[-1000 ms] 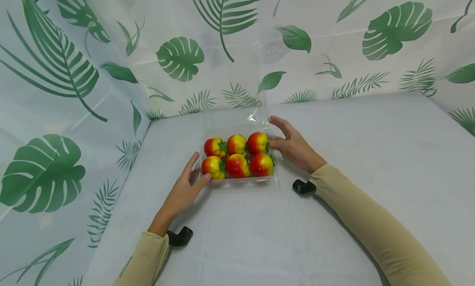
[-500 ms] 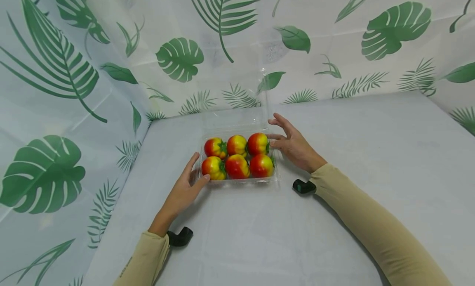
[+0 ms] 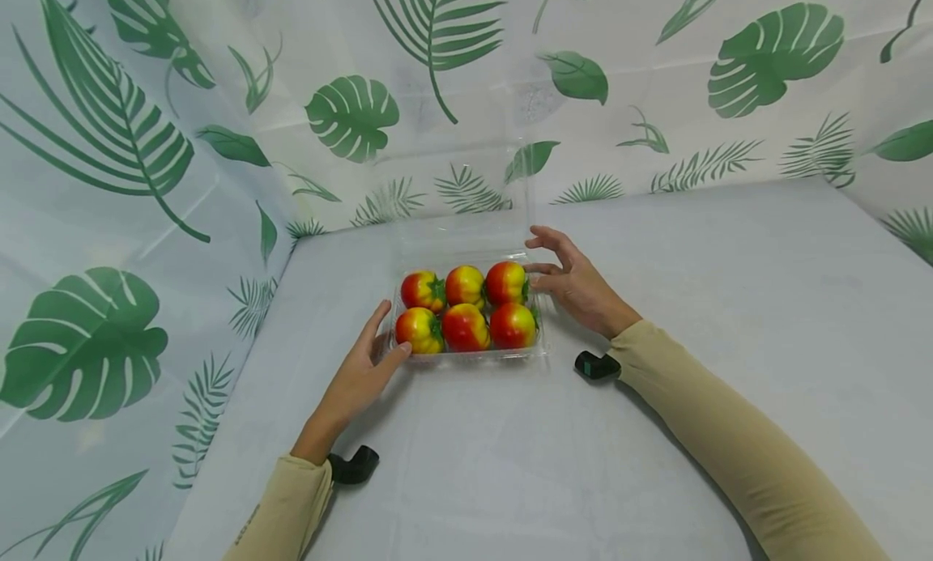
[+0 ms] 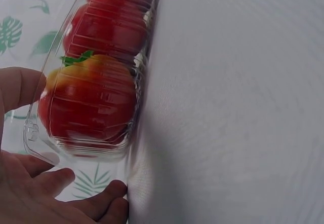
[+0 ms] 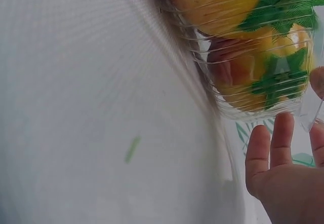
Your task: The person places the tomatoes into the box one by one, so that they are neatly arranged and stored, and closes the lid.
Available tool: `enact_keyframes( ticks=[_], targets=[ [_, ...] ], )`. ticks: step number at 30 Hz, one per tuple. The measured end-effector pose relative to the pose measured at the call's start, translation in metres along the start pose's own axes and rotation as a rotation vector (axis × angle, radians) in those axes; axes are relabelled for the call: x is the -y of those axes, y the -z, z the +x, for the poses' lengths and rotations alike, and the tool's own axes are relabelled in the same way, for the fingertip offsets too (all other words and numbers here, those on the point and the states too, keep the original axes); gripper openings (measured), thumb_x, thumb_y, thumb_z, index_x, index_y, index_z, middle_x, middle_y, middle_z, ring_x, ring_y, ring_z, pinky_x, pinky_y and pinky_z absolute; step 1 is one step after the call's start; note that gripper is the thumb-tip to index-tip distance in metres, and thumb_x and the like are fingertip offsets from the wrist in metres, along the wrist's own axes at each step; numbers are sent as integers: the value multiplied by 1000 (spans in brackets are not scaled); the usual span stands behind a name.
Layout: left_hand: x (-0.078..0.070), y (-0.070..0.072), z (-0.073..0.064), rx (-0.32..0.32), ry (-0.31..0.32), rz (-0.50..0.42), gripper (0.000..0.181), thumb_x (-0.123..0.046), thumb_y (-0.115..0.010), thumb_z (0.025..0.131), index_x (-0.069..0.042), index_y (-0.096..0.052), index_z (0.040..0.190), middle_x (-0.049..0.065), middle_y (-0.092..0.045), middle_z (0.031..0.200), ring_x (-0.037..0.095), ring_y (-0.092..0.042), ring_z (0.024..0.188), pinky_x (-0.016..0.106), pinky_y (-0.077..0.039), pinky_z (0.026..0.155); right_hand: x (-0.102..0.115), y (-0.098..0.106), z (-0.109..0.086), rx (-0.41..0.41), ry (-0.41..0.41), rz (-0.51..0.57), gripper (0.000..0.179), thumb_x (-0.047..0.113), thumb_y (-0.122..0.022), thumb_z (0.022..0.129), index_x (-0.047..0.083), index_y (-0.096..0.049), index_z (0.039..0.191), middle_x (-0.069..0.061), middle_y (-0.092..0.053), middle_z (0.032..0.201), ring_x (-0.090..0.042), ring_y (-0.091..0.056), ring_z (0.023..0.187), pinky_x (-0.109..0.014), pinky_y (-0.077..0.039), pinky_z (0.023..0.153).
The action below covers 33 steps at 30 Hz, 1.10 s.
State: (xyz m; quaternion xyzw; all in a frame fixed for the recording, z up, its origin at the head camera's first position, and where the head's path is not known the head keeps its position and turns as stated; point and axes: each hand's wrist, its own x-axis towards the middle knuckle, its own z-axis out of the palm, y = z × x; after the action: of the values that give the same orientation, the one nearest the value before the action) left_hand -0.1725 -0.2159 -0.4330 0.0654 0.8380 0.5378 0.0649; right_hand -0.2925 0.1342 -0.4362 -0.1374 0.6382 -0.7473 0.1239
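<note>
In the head view a clear plastic clamshell box (image 3: 477, 354) holds several red-and-yellow fruits (image 3: 466, 327) with green leafy tops, in two rows. Its see-through lid (image 3: 530, 193) stands raised at the back. My left hand (image 3: 359, 376) is at the near left corner, thumb on the rim and forefinger stretched along the side. The left wrist view shows that thumb (image 4: 23, 86) at the rim, other fingers spread below the corner. My right hand (image 3: 579, 294) is at the far right side, thumb at the rim, forefinger lifted beside the lid's base, other fingers (image 5: 282, 138) against the box's end.
The box rests on a table covered in pale cloth (image 3: 510, 464). Behind and to the left hangs a white backdrop (image 3: 481, 99) printed with green leaves. A small black device is at each wrist, the left one (image 3: 355, 465) and the right one (image 3: 598, 367).
The lid shows higher against the backdrop than a second ago, and its bright glare is gone. My right forefinger rose a little, then came back down. My left hand has stayed in place.
</note>
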Motion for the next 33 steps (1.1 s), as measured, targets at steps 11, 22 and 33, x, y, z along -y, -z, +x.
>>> enact_keyframes(
  ticks=[11,22,33],
  targets=[
    [3,1,1,-23,18,-18,70,-47,-49,115,-20,-21,173,1,-17,178,38,-29,158,59,-31,123,1,1,-1,-5,1,-46,74,-13,-57,100,11,-29,164,-15,-30,164,-39,-47,140,-26,-52,103],
    [1,6,0,-22,49,-118,65,-54,-29,117,-19,-27,172,8,-21,177,38,-39,153,54,-33,123,4,4,-2,23,-8,-108,61,-7,-62,102,9,-35,154,-17,-32,163,-41,-47,144,-39,-44,117],
    [2,8,1,-14,57,-243,69,-57,-24,116,-16,-29,171,0,-18,177,34,-37,154,45,-41,120,5,11,-3,47,-1,-208,54,3,-67,104,7,-39,150,-17,-40,160,-37,-54,140,-47,-43,118]
  ],
)
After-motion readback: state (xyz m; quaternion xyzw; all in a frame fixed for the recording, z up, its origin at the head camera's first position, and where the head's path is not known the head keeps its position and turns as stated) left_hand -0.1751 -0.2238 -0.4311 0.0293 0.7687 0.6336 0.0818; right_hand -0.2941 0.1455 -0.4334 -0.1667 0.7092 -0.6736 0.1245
